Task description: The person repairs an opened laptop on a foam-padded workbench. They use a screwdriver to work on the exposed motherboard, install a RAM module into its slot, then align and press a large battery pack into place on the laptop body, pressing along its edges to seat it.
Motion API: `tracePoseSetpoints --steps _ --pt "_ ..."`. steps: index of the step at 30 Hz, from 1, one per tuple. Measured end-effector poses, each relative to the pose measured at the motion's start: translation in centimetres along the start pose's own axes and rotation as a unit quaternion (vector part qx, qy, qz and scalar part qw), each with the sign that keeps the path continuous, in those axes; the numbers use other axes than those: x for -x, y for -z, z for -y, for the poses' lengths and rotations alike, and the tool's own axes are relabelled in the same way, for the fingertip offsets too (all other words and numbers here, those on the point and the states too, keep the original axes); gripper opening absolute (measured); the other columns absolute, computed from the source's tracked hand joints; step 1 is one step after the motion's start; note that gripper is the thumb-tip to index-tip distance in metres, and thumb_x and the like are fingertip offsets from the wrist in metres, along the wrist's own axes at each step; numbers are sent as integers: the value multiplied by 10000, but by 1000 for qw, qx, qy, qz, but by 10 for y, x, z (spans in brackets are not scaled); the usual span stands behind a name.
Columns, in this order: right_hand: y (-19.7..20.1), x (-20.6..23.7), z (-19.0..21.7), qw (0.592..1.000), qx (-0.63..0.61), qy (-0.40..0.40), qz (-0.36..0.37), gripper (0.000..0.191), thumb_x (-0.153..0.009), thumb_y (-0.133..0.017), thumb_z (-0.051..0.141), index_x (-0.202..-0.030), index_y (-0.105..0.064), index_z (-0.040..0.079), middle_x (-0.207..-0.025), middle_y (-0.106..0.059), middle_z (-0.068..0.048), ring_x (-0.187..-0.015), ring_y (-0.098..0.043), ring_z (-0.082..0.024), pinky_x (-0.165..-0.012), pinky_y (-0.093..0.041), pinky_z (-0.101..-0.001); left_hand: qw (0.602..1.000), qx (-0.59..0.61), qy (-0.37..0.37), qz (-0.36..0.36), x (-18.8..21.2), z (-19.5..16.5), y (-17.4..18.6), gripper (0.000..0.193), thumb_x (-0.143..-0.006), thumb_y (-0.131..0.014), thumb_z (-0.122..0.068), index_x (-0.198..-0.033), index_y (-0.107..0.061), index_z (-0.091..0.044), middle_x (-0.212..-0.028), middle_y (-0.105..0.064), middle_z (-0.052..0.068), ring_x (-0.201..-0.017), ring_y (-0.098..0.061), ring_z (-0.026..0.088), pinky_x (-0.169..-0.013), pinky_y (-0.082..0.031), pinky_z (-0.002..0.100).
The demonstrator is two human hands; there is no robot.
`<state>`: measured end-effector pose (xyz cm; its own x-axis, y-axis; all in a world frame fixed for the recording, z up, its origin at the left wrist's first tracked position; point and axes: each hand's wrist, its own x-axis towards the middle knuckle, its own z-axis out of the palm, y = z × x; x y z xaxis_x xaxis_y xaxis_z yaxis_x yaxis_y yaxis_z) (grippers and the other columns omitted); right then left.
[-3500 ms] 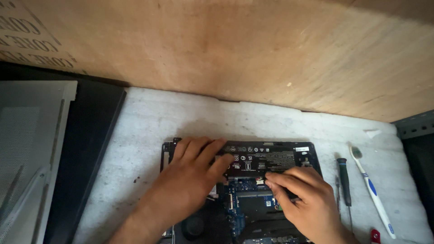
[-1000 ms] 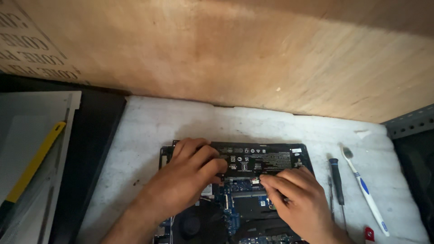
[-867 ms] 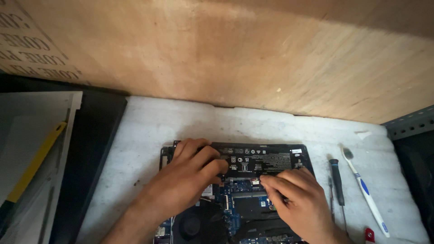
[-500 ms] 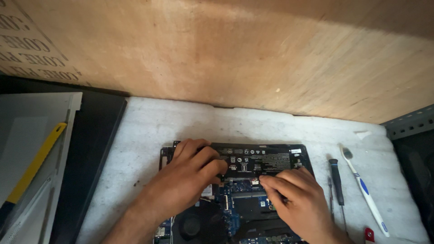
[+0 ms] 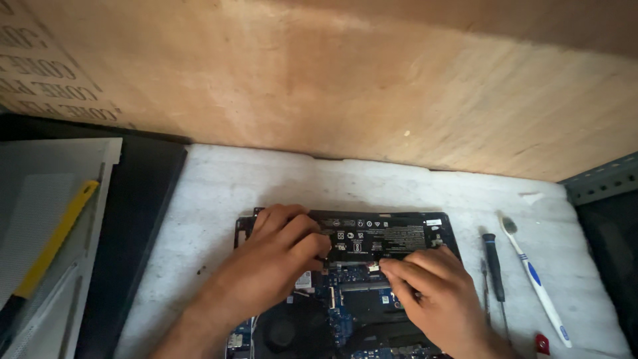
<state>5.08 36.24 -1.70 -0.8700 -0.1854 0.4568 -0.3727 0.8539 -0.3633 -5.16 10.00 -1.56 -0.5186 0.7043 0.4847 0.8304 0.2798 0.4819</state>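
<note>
An opened laptop (image 5: 438,229) lies bottom-up on a white mat, its black battery (image 5: 382,237) and blue circuit board (image 5: 339,306) exposed. My left hand (image 5: 276,262) rests on the battery's left part, fingers curled, fingertips pressing near its lower edge. My right hand (image 5: 432,292) lies over the board on the right, its fingertips pinching at a small connector (image 5: 373,266) just below the battery. A round fan (image 5: 286,332) shows beneath my left wrist.
A black screwdriver (image 5: 493,266), a thin metal tool (image 5: 485,289) and a white-and-blue toothbrush (image 5: 535,286) lie right of the laptop. A small red item (image 5: 543,344) sits near the bottom right. A grey panel with a yellow-handled tool (image 5: 53,246) lies left. A plywood wall (image 5: 345,86) stands behind.
Both hands stay almost in place on the laptop. My right fingertips have shifted slightly left toward the connector. Compared with 3.5 s ago, the view sits lower and further left, and the yellow-handled tool has come into sight.
</note>
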Motion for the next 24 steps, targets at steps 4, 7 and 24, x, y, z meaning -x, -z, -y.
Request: tracePoseSetpoints --steps 4,7,24 --pt "1 0 -1 1000 -4 5 -4 199 -755 -806 82 -947 -762 108 -792 -676 -5 -729 -643 -199 -669 -475 -359 1000 7 6 6 0 -1 0 270 -813 -758 -150 -1048 -643 -82 -1119 -642 90 -1224 -532 355 -1024 -421 476" --pt "1 0 -1 1000 -1 5 5 204 -750 -805 82 -948 -764 108 -790 -678 -4 -731 -644 -201 -672 -475 -363 1000 10 9 6 -1 -2 1 284 -802 -760 -148 -1052 -646 -79 -1112 -640 91 -1226 -529 361 -1020 -423 476" --pt "3 -2 3 1000 -4 4 0 200 -760 -806 85 -951 -757 121 -787 -667 -4 -733 -644 -199 -670 -467 -360 1000 12 11 8 0 0 -1 275 -807 -771 -159 -1032 -632 -82 -1112 -627 107 -1221 -528 362 -1010 -424 487"
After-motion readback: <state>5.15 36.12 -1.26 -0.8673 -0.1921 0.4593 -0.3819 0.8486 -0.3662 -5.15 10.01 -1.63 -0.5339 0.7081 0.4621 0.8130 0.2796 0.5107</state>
